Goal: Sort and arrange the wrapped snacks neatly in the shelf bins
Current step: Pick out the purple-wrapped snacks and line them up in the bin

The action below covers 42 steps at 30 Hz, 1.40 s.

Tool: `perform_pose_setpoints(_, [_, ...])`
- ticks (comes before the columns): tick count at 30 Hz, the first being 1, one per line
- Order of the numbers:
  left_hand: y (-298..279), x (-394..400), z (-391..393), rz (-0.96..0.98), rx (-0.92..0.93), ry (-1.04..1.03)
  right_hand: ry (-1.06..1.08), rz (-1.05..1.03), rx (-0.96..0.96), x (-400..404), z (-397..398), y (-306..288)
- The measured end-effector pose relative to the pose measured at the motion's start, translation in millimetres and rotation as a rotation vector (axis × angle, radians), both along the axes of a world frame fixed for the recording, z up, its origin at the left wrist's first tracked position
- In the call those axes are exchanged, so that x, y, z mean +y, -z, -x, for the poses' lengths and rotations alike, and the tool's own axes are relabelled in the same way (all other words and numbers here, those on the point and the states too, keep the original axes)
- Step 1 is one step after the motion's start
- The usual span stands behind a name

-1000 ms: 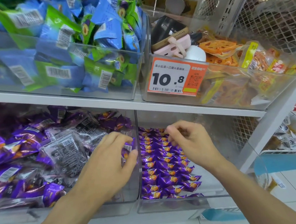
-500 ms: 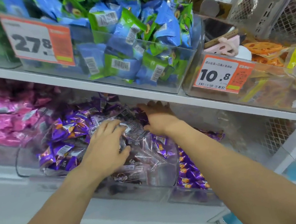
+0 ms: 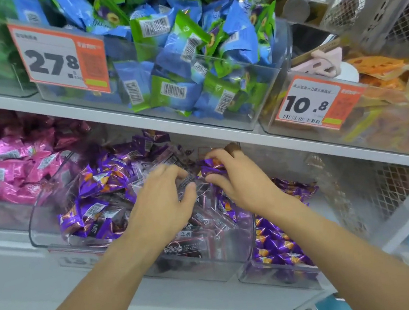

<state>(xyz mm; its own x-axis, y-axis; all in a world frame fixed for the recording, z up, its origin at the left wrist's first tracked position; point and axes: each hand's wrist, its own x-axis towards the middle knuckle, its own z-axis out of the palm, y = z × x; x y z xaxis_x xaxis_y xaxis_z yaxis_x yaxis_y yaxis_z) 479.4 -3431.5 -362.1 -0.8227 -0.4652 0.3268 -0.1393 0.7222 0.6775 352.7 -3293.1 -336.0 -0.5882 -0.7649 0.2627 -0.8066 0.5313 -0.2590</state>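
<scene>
Both hands were in the clear bin (image 3: pixel 51 227) on the lower shelf. The right hand (image 3: pixel 237 179) pinched a purple snack (image 3: pixel 211 168); the left hand (image 3: pixel 162 202) curled on clear packets (image 3: pixel 197 223). They looked light, crinkly and slippery, best held by the middle

Left hand (image 3: pixel 164 201), right hand (image 3: pixel 237 176) curled, forearms converging.

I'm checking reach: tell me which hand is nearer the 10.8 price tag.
Right. The right hand sits below and left of the 10.8 price tag; the left hand lies farther left, over the purple snack bin.
</scene>
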Motion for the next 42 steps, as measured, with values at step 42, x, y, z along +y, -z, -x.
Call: perform_pose_setpoints(42, [-40,124,34,-0.933,0.057,0.386,0.297,1.154,-1.391,164,-28,-30])
